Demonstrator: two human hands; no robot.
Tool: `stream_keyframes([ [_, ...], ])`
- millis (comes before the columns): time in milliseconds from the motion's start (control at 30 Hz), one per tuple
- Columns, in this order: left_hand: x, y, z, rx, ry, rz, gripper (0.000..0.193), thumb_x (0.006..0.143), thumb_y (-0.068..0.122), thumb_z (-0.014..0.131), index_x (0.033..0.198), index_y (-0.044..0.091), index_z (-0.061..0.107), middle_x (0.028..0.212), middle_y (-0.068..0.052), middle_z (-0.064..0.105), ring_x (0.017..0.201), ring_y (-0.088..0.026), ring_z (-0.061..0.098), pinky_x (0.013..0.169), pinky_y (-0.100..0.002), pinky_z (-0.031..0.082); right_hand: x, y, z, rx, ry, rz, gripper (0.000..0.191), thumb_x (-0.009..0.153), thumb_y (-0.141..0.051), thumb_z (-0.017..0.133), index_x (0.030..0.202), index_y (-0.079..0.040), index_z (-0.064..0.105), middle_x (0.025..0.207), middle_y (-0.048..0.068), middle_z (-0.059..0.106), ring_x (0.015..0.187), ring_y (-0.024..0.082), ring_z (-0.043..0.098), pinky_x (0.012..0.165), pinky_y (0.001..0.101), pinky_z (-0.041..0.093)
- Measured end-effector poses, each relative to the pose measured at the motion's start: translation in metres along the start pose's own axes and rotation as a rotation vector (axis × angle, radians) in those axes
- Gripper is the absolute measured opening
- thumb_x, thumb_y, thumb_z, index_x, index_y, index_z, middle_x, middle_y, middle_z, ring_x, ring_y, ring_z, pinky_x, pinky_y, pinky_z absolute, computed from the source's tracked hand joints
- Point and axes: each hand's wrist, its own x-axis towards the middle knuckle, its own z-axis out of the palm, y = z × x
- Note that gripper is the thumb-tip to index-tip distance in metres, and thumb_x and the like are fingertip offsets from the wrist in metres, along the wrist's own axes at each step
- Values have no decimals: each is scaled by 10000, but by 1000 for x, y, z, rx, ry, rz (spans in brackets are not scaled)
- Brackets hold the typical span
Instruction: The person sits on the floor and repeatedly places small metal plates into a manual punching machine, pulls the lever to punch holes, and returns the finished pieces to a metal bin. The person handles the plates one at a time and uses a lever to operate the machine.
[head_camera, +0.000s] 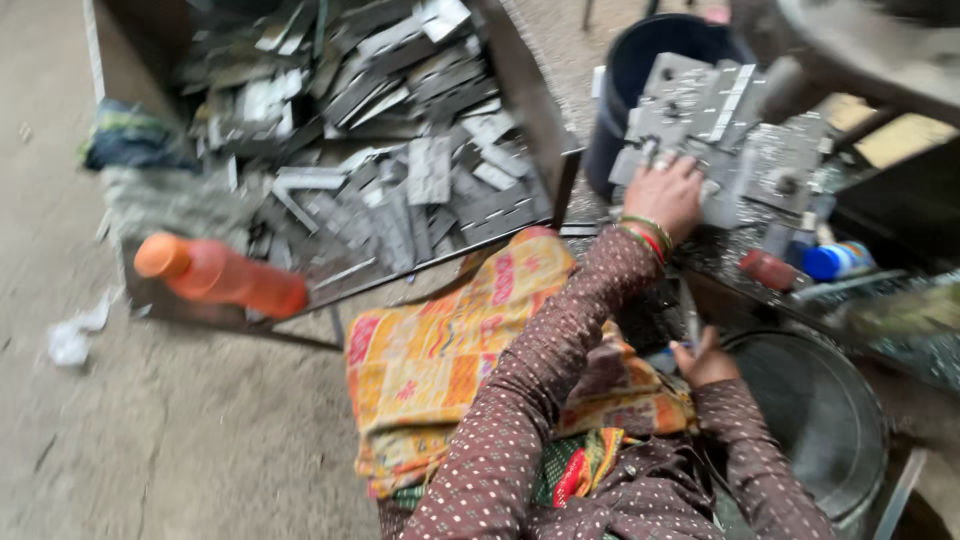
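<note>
Crate (150, 60): the largest thing and the landmark here; a big open box on the ground, upper left in view, its wall dark.
Loose plates (400, 150): fill the crate in a tangled heap of flat grey metal pieces, still unsorted as far as the blurred picture shows.
Patterned cloth (440, 360): orange and yellow, spread over the person's lap just below the crate's near right corner.
Round pan (830, 420): well to the right of the crate and lower, beside the person's knee; what it holds cannot be made out.
Black bucket (630, 80): just right of the crate's right wall.
Stacked plates (720, 130): right of the crate, past the bucket, a smaller pile of holed grey plates on the bench; judging by the two piles, only a small share is out of the crate.
Orange bottle (215, 275): lying against the crate's near left edge.
Left hand (665, 195): on the stacked plates, fingers bent over the near edge, gripping or pressing them.
Right hand (705, 362): low, right of the cloth, curled round a small bluish item; too blurred to name.
</note>
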Motion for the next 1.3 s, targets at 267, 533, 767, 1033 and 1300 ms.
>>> stream_keyframes([
  [267,-127,-122,1,-113,592,-337,452,987,283,631,1375,68,544,1331,-108,582,1276,-291,543,1139,-477,415,6,-10,-66,-6,-236,141,572,916,-529,691,1101,3,593,722,206,700,527,308,689,557,445,554],
  [533,-122,-225,5,118,85,-382,350,908,89,622,1255,137,599,1142,-79,666,1094,-281,684,1048,-547,464,-3,-22,-75,86,-240,166,520,887,-480,704,1139,-31,625,702,160,672,513,266,642,542,415,529],
  [767,-117,-229,0,56,129,-343,404,829,122,665,1228,184,686,926,-99,684,844,-326,693,884,-482,513,-1,-21,-75,78,-274,209,512,904,-480,688,1156,-40,620,724,156,683,534,259,651,552,409,540],
  [1033,-139,-218,6,193,226,-294,203,883,146,620,991,252,756,892,-59,644,823,-289,661,746,-458,514,6,-11,-51,78,-220,165,491,890,-491,687,1118,-61,617,724,168,715,562,297,700,583,423,554],
  [1300,-136,-152,-57,106,527,-354,298,893,109,670,1169,178,757,998,-64,642,792,-268,644,636,-393,550,17,14,-18,-17,-115,29,539,877,-546,672,1058,-48,574,829,231,715,781,442,699,702,538,536],
])
